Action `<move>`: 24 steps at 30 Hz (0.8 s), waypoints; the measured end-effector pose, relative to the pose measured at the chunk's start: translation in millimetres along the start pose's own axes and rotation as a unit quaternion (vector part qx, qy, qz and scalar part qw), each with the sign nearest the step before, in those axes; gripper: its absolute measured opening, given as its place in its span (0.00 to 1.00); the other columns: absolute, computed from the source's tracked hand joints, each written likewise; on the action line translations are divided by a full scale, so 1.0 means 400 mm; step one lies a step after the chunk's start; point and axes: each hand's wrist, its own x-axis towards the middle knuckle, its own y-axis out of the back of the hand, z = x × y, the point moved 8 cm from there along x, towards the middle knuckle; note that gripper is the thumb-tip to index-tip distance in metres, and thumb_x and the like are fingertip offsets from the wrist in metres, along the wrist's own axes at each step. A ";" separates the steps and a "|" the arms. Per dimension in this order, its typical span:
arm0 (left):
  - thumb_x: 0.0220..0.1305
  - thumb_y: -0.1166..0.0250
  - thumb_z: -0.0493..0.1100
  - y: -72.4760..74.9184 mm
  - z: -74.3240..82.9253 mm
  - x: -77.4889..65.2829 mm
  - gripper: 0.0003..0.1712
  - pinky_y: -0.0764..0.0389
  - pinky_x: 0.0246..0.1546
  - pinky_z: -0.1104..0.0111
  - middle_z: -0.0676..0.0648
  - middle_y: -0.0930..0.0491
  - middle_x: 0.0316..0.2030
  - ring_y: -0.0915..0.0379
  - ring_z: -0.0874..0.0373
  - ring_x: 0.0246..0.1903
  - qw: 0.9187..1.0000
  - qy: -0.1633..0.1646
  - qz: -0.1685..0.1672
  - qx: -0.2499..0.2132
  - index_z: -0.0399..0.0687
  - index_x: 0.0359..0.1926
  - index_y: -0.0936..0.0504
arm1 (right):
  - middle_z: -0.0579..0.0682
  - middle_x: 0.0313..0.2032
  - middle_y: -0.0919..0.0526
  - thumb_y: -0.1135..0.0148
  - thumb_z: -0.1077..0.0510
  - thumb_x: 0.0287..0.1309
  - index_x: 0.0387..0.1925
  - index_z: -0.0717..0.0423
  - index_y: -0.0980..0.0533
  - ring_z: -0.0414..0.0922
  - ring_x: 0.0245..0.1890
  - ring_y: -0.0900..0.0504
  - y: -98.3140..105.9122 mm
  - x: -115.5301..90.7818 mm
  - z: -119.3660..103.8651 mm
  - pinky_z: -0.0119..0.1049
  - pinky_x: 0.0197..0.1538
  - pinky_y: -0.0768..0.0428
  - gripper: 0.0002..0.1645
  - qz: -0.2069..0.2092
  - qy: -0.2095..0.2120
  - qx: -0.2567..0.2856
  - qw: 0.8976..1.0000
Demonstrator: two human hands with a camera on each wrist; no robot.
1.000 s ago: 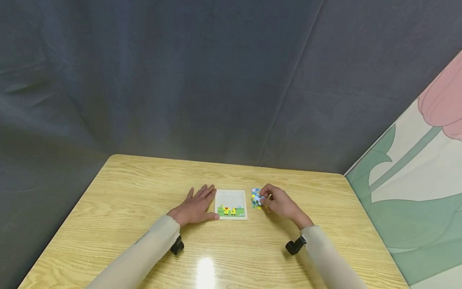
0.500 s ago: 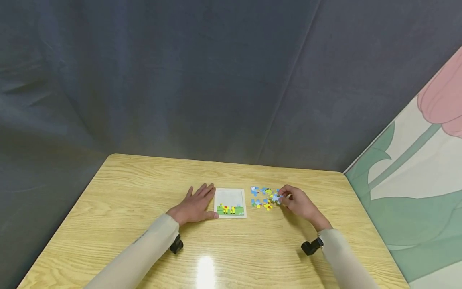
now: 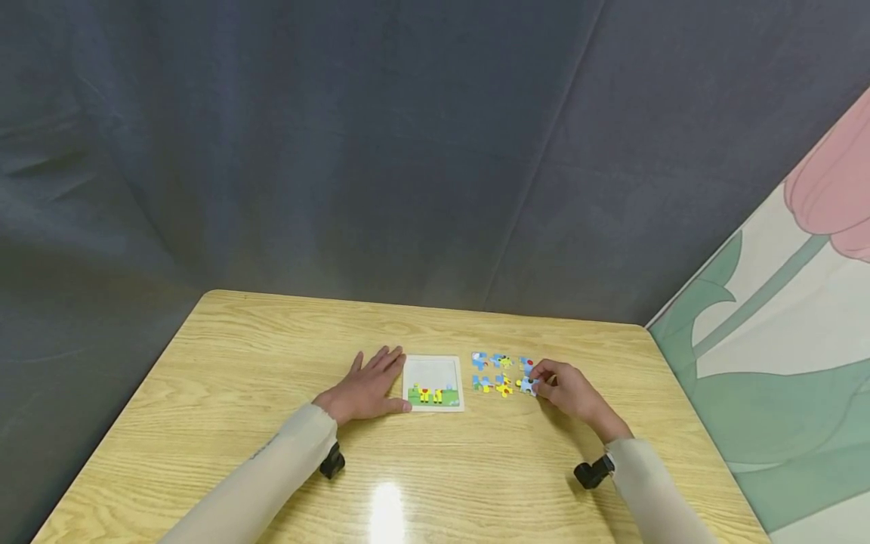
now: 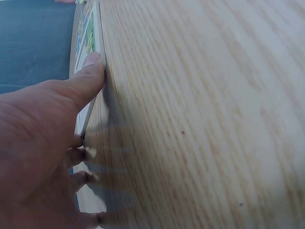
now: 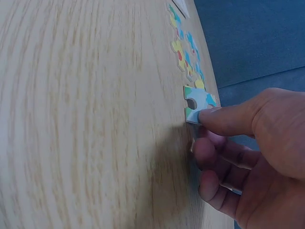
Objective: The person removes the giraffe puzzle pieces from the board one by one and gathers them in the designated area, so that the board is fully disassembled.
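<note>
A white-framed puzzle board lies on the table, a green strip with yellow figures along its near side. Spread flat with fingers straight, my left hand rests at the board's left edge. Its thumb touches the board's rim in the left wrist view. To the right of the board, my right hand pinches a light-blue puzzle piece between thumb and fingers, low over the tabletop. Several loose pieces lie just left of it in two rows, among them a yellow piece and a blue piece.
The wooden table has its far edge against a dark curtain. A flower-patterned panel stands along the right side. Glare marks the table's near middle.
My right hand has moved right, away from the board. Pieces that were bunched under it now lie spread in two rows, and the pinched piece is at the near right. The left hand stays put.
</note>
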 end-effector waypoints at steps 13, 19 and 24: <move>0.77 0.39 0.65 -0.005 -0.004 0.007 0.54 0.63 0.83 0.33 0.43 0.59 0.88 0.67 0.42 0.88 1.000 0.004 0.001 0.004 0.42 0.86 0.51 | 0.53 0.35 0.16 0.34 0.69 0.68 0.43 0.62 0.16 0.40 0.33 0.25 0.003 0.006 -0.001 0.29 0.34 0.26 0.05 0.023 -0.001 -0.035 0.999; 0.76 0.39 0.66 -0.002 -0.005 0.009 0.54 0.63 0.83 0.33 0.43 0.59 0.88 0.67 0.42 0.88 1.000 0.004 0.003 0.004 0.43 0.86 0.51 | 0.55 0.37 0.16 0.34 0.70 0.68 0.44 0.62 0.16 0.41 0.34 0.24 0.001 0.008 0.000 0.29 0.34 0.25 0.06 0.028 -0.002 -0.030 0.999; 0.77 0.40 0.65 -0.004 -0.004 0.006 0.53 0.63 0.83 0.33 0.43 0.60 0.88 0.68 0.42 0.88 1.000 0.003 -0.002 0.000 0.42 0.86 0.52 | 0.55 0.39 0.19 0.34 0.71 0.68 0.45 0.62 0.17 0.43 0.37 0.25 -0.008 0.008 0.001 0.30 0.35 0.25 0.07 0.025 -0.016 -0.035 0.999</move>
